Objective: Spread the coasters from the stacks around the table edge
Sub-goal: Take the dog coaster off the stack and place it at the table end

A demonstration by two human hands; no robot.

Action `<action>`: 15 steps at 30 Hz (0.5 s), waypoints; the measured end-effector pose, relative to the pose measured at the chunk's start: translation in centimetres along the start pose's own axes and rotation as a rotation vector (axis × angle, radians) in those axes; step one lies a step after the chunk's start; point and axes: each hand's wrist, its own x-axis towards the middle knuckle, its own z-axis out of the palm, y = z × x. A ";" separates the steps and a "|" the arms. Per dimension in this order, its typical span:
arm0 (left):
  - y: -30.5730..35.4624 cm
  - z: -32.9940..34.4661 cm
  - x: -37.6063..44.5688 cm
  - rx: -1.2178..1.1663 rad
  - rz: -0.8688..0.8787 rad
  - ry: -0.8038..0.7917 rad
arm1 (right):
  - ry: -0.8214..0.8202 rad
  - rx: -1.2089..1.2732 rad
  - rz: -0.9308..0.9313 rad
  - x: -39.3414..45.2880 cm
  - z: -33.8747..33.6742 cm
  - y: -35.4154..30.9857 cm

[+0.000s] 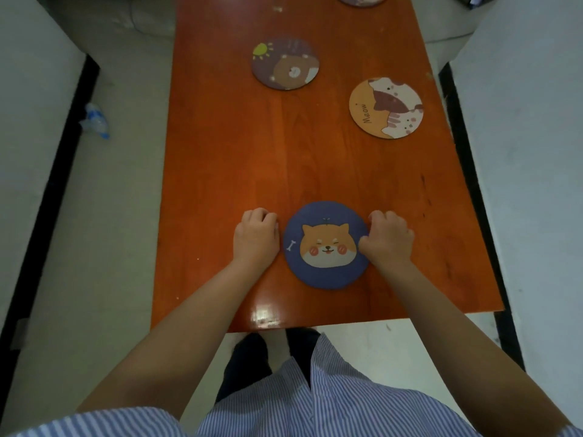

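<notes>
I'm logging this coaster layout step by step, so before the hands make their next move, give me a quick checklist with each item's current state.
1. Right hand touching the blue dog coaster: ok, fingers at its right edge.
2. Left hand on it: not ok, fist rests on the table just beside it.
3. More coasters stacked under the dog coaster: cannot tell.
4. Meow cat coaster near the right edge: ok.
5. Bear coaster at the edge: not ok, it sits inward.
6. Free orange table along the left edge: ok.
</notes>
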 end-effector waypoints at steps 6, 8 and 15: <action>-9.4 -3.6 -1.8 0.163 -0.013 -0.045 | 0.035 0.085 -0.332 -1.1 2.2 -8.5; -12.8 -5.1 -1.3 0.187 0.012 -0.069 | 0.029 0.124 -0.405 -1.4 3.5 -12.8; -21.6 -9.5 2.4 0.271 0.258 -0.241 | 0.053 0.185 -0.218 -0.8 8.0 -25.7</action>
